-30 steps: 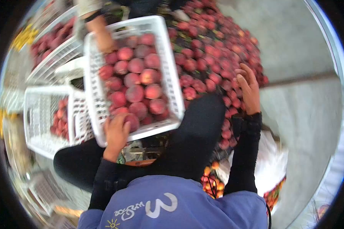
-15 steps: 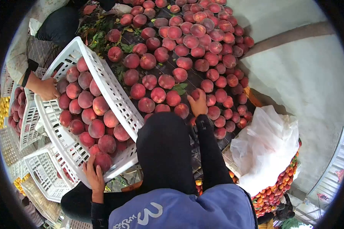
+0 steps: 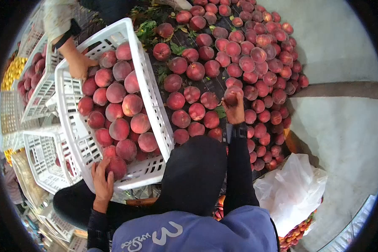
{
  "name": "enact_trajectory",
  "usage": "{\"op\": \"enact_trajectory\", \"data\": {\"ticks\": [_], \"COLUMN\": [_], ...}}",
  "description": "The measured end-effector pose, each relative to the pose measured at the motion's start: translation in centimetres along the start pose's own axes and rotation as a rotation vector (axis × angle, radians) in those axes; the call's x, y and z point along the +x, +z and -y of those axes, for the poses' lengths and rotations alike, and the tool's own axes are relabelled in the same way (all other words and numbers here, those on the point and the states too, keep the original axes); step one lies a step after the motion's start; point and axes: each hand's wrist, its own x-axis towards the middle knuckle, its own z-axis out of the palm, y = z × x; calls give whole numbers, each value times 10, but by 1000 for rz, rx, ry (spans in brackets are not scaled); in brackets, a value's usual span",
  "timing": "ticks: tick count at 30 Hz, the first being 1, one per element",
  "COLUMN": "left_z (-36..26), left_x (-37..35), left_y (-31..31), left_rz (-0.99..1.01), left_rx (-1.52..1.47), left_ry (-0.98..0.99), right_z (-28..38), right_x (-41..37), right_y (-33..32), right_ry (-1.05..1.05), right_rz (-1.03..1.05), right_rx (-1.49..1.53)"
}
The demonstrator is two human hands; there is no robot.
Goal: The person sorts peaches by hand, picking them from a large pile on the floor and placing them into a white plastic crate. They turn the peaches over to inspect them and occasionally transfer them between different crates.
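Note:
My right hand (image 3: pixel 235 111) is closed around a dark red peach (image 3: pixel 232 95), over the loose peaches on the dark ground sheet. At the near end of a white slatted crate (image 3: pixel 149 98), my left hand (image 3: pixel 102 185) has its fingers spread against a peach (image 3: pixel 117 167) inside. The crate is tilted and holds many red peaches (image 3: pixel 119 129). Another person's hand (image 3: pixel 80 64) reaches in over its far left rim and touches the fruit there.
Loose peaches (image 3: pixel 256 63) cover the ground sheet up to a pale wall (image 3: pixel 340 122). Green leaves (image 3: pixel 146 31) lie beyond the crate. More white crates (image 3: pixel 46 161) stand at left. A crumpled plastic sheet (image 3: pixel 290 189) lies at right, near my knee.
My right hand has picked up a peach from the loose ones. The left hand stays at the crate's near end. My view has shifted, so the scene appears moved to the right.

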Motion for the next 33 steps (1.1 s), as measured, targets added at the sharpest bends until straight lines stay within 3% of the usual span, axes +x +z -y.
{"op": "enact_trajectory", "data": {"ticks": [1,5,9,11,13,15,17,21,27,31,33], "left_z": [1,0,7,12,12,13,14,18,18,9,-9], "left_x": [0,-1,-2,-3,-4,-4,-5,-4,-2,0,10], "left_y": [1,2,8,12,13,16,19,25,27,21,16], "left_rz": [-17,-35,-176,-195,-254,-297,-310,-350,-340,-353,-318], "left_rx": [-17,0,4,-1,-23,-43,-50,-50,-51,56,28], "left_ry": [-9,13,86,79,92,104,94,93,78,101,184], "right_z": [18,78,113,103,82,42,-11,-111,-140,-150,-152], "right_x": [-24,-94,-187,-234,-254,-268,-292,-259,-252,-246,-248], "right_y": [17,73,167,213,239,254,281,242,230,218,228], "right_ry": [-3,-15,-170,-170,-169,-132,111,-257,-248,-254,-129], "right_rz": [17,472,552,758,826,660,709,867,831,827,810], "right_rx": [-20,131,-101,-45,-190,-907,-904,-1561,-1867,-1872,-1917]}}
